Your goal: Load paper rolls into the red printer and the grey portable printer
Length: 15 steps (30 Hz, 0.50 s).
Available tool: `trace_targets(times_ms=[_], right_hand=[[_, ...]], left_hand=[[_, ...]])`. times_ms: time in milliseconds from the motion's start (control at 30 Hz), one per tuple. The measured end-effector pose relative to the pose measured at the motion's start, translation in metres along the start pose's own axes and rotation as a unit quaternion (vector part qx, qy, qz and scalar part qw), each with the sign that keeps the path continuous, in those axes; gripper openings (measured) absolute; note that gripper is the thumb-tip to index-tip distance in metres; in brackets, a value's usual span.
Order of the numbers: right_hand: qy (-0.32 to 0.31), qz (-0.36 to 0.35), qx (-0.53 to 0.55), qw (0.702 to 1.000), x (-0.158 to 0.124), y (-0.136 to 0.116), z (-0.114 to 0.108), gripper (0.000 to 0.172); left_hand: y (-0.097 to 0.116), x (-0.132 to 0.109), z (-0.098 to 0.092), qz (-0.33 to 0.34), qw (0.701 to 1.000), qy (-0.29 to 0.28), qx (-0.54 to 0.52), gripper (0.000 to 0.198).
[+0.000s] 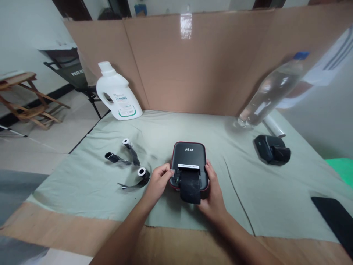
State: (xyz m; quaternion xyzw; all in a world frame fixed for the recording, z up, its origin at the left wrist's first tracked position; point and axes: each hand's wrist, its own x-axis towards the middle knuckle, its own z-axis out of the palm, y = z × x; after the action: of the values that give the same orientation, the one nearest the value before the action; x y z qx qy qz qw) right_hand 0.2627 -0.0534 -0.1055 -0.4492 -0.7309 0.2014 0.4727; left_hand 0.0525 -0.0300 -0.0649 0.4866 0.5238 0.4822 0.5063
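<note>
A black portable label printer (189, 156) with red edging is held over the cloth in front of me. Out of its slot a wide black strip (190, 186) hangs toward me, below a narrow white printed label. My right hand (213, 195) grips the printer's right side, with the thumb along the edge and the other fingers mostly hidden underneath. At the left edge, my left hand (158, 180) is closed, thumb and forefinger pinching by a small greyish corner. Left of that hand lie several small rolls with loose black tails, among them one black roll (143, 176) with a white core.
A white detergent jug (120, 95) stands at the back left, before a cardboard panel (193, 73). At the back right are a clear bottle (271, 94) with a blue cap, a pale tube (274, 127) and a black device (271, 150). A dark flat object (333, 217) lies front right.
</note>
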Motion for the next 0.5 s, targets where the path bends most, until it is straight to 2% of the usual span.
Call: trace_targets(times_ms=[267,367,500], right_hand=[[0.002,0.005,-0.001,1.000,0.001,-0.001,-0.001,0.090],[0.004,0.002,-0.001,1.000,0.002,-0.002,-0.002,0.089],[-0.001,0.001,0.001,1.000,0.002,-0.001,-0.004,0.088]], left_hand=[[0.001,0.003,-0.004,-0.021,0.999,-0.028,-0.010,0.040],[-0.001,0.003,-0.004,-0.007,1.000,-0.029,0.001,0.039],[-0.010,0.004,-0.001,0.034,0.999,0.000,0.026,0.038]])
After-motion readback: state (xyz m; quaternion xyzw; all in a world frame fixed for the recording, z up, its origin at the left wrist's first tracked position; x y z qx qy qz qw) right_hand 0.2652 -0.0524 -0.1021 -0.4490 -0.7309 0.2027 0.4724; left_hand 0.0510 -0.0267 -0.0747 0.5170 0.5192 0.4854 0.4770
